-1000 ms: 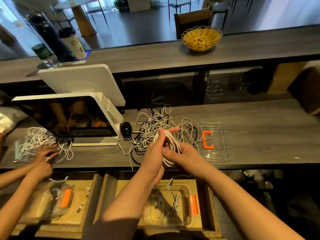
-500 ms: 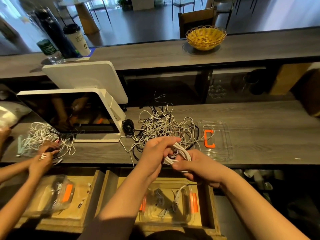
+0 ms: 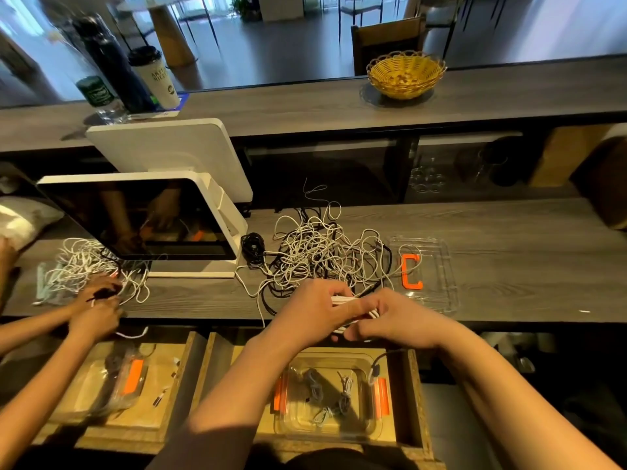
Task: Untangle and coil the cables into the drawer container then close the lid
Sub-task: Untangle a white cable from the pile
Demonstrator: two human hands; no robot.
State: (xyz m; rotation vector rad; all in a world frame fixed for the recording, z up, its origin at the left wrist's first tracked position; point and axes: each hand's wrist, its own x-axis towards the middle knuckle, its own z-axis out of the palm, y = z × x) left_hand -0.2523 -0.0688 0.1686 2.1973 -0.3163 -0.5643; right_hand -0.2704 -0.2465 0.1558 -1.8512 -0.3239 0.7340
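Left hand (image 3: 314,315) and right hand (image 3: 395,320) pressed together, fingers curled, both gripping a white cable bundle (image 3: 353,305); cable tangle (image 3: 322,249) just beyond, open container (image 3: 327,429) below.

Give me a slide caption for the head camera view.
Both hands grip a coiled white cable above the open drawer container.

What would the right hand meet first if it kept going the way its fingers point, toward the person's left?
Probably the left hand. The right hand points leftward, its fingers gripping the same white cable coil that the left hand holds, so they nearly touch already. Depth is hard to judge from one view.
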